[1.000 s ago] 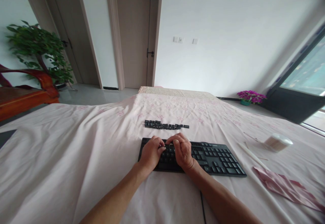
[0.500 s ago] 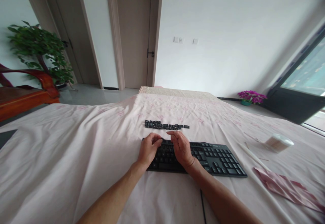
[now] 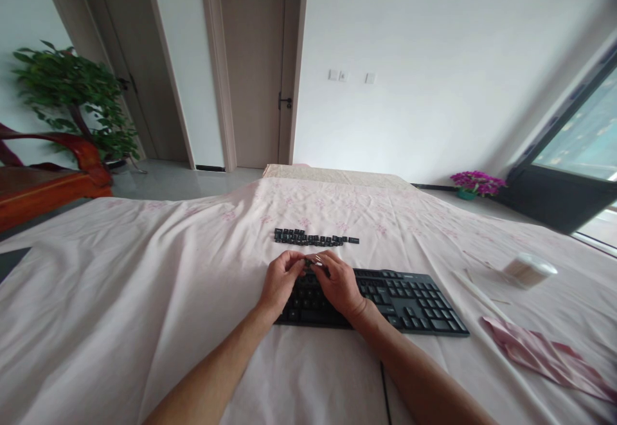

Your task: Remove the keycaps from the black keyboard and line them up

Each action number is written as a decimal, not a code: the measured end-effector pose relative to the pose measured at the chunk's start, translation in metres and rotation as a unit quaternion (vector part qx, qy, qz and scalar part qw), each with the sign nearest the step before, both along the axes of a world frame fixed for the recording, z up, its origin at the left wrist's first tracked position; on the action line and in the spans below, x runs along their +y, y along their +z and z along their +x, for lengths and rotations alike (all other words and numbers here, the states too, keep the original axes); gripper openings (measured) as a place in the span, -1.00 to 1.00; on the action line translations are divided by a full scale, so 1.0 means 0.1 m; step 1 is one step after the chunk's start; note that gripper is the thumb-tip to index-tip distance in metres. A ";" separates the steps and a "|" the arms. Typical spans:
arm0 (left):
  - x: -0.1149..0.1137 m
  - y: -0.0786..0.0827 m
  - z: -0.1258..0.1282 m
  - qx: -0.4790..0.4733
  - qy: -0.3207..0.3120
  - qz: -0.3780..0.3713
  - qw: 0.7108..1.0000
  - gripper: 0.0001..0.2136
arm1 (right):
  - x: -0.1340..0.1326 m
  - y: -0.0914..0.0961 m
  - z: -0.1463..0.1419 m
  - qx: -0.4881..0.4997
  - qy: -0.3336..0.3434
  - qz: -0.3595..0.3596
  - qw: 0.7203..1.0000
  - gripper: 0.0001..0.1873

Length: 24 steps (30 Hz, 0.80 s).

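A black keyboard (image 3: 414,303) lies on the cloth, its left part covered by my hands. Over its upper left edge, my left hand (image 3: 279,287) is closed in a pinch on a small black keycap (image 3: 308,263). My right hand (image 3: 340,287) meets it there with fingers bent together at the keycap. A thin pale streak shows at the right fingertips, too small to name. Beyond the hands, several loose black keycaps (image 3: 311,239) lie in uneven rows on the cloth.
To the right stands a clear round tub of cotton swabs (image 3: 529,271), with loose thin sticks beside it. A pink cloth (image 3: 544,354) lies nearer. The keyboard's cable (image 3: 386,393) runs toward me. The pale tablecloth (image 3: 193,271) is wrinkled.
My right hand has moved left and its fingers have curled in to meet the left fingertips. The left hand has barely shifted; the loose keycaps lie as before.
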<state>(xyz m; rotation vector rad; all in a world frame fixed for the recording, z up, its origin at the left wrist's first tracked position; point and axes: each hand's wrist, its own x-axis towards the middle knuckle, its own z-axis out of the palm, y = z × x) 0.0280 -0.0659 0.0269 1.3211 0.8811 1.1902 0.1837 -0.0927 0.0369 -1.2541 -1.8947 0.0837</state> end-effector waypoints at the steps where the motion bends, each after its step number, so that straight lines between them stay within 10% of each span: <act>1: 0.00 0.01 0.00 -0.001 0.002 -0.005 1.000 -0.76 | 0.00 -0.01 0.00 0.001 0.002 0.000 1.000 -0.78; 24: 0.01 -0.01 -0.03 0.021 0.003 0.030 0.999 -0.72 | 0.00 0.00 0.01 0.030 0.017 -0.018 0.999 -0.83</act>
